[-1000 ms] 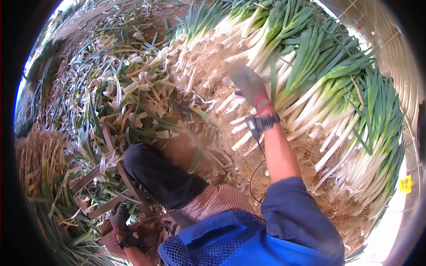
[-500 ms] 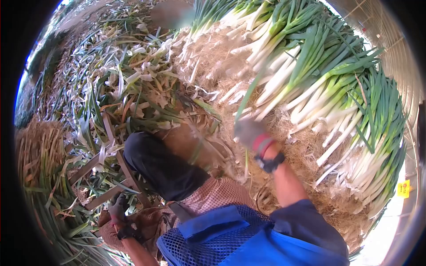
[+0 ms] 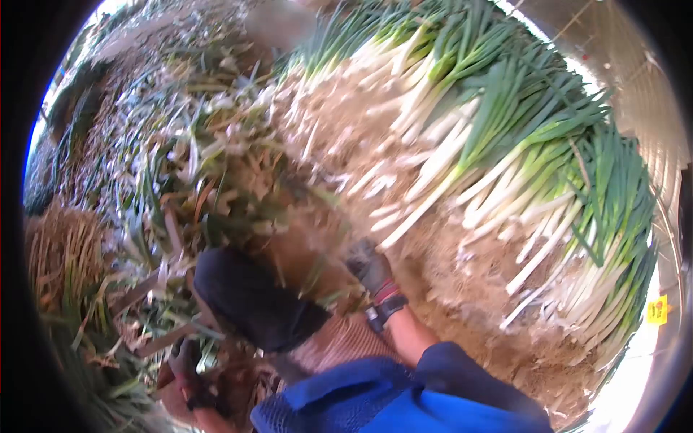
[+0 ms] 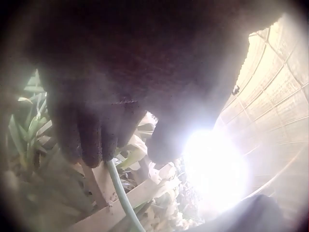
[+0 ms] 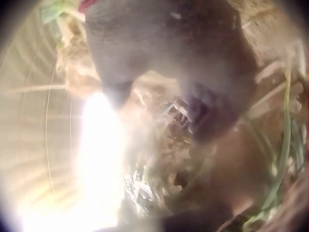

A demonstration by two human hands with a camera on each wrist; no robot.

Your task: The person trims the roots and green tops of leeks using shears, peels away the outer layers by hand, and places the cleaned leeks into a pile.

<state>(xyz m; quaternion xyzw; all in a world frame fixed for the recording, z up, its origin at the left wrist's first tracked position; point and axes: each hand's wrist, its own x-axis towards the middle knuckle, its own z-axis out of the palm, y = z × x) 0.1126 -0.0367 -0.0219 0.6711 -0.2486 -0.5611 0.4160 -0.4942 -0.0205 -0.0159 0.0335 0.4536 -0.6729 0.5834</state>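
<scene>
My gloved right hand [image 3: 372, 273] is low beside the bent knee, just left of the root ends of a row of long green onions [image 3: 451, 166]. In the right wrist view that right hand [image 5: 169, 48] has its thumb apart from its curved fingers, with nothing visible between them. My gloved left hand [image 3: 186, 359] lies at the lower left near brown cloth and a bar frame. In the left wrist view the left hand [image 4: 91, 121] is dark against the light, its fingers hanging loosely. A thin green stalk [image 4: 123, 193] shows just below the fingertips.
Trimmed leaf scraps [image 3: 180, 151] cover the ground on the left. The bar frame [image 3: 173, 229] stands among them beside the dark-trousered knee [image 3: 245, 296]. Another pile of onions [image 3: 65, 252] lies at far left. Curved sheeting [image 3: 635, 72] with a yellow tag [image 3: 657, 310] borders the right.
My right hand has come down from the onion row towards the knee. The long green leaf that showed beside it half a second ago is out of sight. The left hand has stayed in place.
</scene>
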